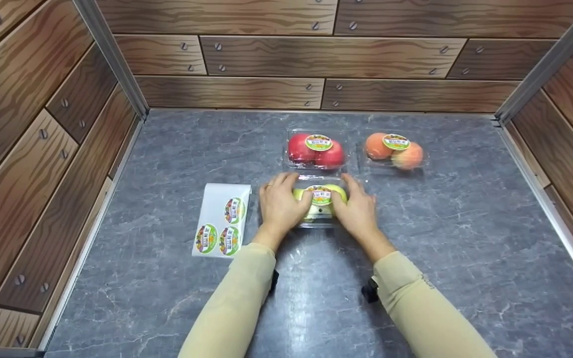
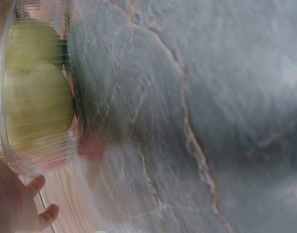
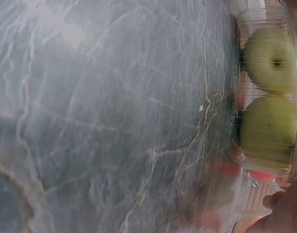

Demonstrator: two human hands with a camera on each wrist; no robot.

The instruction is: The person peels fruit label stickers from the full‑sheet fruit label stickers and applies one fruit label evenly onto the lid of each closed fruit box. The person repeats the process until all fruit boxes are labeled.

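Note:
In the middle of the head view, a clear plastic clamshell box [image 1: 319,224] holds two green apples [image 3: 267,128]. An oval fruit sticker [image 1: 321,195] lies on its lid. My left hand [image 1: 282,205] holds the box at its left side, fingers along the far corner and thumb on the lid by the sticker's edge. On the other side my right hand [image 1: 357,209] holds it likewise, its thumb at the sticker's right edge. Both wrist views show the green apples through the ribbed side of the box, with fingertips [image 2: 37,184] near its end.
Beyond my hands stands a clear box of red apples [image 1: 330,155]; to its right is another box with orange-coloured fruit [image 1: 408,156]. Both bear oval stickers. A white sheet [image 1: 217,199] with three stickers lies left of my left hand. Wood-patterned walls [image 1: 266,54] enclose the grey marbled table [image 1: 465,248].

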